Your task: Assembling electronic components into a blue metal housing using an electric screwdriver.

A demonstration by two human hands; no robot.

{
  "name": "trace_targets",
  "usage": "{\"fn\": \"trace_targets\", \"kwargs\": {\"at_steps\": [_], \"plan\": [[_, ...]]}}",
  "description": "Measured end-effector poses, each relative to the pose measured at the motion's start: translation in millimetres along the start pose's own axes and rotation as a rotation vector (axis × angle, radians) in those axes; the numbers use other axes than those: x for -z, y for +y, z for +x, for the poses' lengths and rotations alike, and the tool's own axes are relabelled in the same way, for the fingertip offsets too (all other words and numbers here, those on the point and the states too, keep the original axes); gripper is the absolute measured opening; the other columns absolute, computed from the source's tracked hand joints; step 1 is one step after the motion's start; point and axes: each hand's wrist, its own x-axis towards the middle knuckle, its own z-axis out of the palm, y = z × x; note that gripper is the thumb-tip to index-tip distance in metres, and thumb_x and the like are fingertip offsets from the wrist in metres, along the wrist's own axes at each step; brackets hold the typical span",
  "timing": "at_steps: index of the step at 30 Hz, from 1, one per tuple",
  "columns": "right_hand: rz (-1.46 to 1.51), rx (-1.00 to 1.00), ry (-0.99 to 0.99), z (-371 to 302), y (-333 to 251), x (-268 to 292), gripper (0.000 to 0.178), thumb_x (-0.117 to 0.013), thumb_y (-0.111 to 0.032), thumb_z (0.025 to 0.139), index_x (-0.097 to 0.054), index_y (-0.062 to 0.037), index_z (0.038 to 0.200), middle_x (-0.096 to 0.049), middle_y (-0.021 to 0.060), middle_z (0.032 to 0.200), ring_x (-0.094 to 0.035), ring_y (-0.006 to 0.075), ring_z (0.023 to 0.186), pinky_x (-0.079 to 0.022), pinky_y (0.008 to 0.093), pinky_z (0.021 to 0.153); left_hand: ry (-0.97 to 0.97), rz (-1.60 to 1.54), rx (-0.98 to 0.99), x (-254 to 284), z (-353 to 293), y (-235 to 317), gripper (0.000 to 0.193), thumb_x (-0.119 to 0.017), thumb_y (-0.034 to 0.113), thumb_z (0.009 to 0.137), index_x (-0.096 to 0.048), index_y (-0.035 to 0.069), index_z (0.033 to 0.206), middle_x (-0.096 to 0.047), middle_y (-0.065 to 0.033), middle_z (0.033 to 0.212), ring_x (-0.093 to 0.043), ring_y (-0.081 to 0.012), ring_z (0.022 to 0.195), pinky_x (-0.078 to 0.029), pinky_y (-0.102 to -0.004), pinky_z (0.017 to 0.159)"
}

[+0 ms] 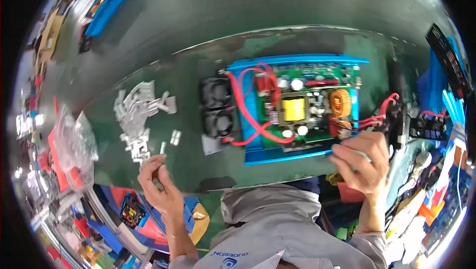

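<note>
L hand (161,187) by the pale bits (136,113), R hand (364,162) at the blue housing's (287,157) near R corner.
L thumb + index slightly parted, R fingers curled toward thumb (can't see whether either grips anything). Open trough-shaped housing, mid-bench, holds green PCB (325,75), boxy yellow transformer (293,109), ring-shaped copper-coloured coil (340,103); 2 blk fans (216,92) on its L. Grey shirt (258,239) w/ blue logo + lettering.

Two hands (364,162) are at the bench's (186,103) near edge. Two black fans (216,93) stand beside one blue housing (287,157) with one yellow transformer (293,110).
</note>
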Motion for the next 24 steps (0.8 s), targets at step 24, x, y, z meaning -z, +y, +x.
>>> {"fn": "trace_targets", "kwargs": {"at_steps": [24], "plan": [[-0.144,0.573,-0.388,173,-148,-186,0.028,-0.07,-0.003,0.072,-0.069,-0.0064,0.1,-0.061,0.007,0.095,-0.06,0.0253,0.099,-0.051,0.0389,0.088,0.556,-0.668,0.062,-23,-21,-28,0.028,-0.04,0.019,0.111,-0.053,-0.005,0.115,-0.056,-0.0207,0.124,-0.065,-0.0205,0.083,-0.055,-0.0318,0.07]]}}
